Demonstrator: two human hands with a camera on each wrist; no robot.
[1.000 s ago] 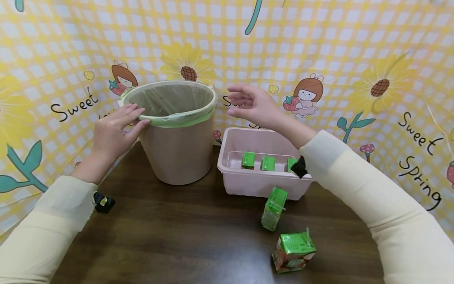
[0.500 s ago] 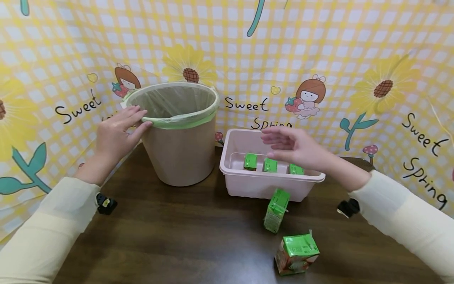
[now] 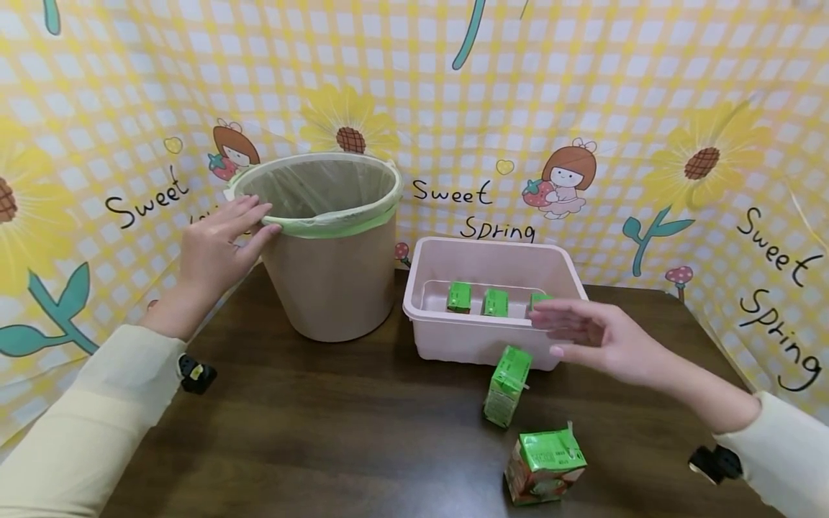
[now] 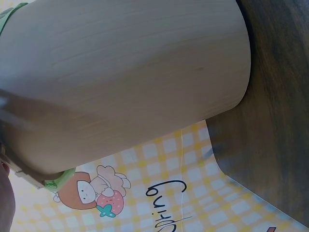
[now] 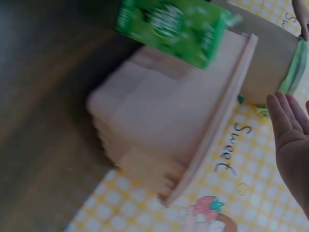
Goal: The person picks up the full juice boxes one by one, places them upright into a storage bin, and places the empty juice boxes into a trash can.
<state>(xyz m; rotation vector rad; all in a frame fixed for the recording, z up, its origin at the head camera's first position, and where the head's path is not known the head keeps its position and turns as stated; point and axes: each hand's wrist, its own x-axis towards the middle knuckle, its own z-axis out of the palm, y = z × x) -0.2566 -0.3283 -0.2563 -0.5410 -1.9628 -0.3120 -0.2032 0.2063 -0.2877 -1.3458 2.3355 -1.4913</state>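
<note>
In the head view my left hand rests on the near left rim of a beige trash bin lined with a green-edged bag. Its fingers lie nearly straight across the rim, and the thumb touches the bag's outer edge. My right hand holds nothing, fingers loosely extended, over the front right corner of a pale pink plastic tub. Below it stand two green juice boxes with straws: one juice box close to the tub, another juice box nearer me. The right hand partly hides a box inside the tub.
Inside the tub are a left juice box, a middle juice box and a third juice box at the right. A dark wooden table carries everything. Yellow checked cloth hangs close behind the bin and tub.
My right hand has come down and rightward, from above the tub's left back side to its front right corner. The left hand stays on the bin rim.
</note>
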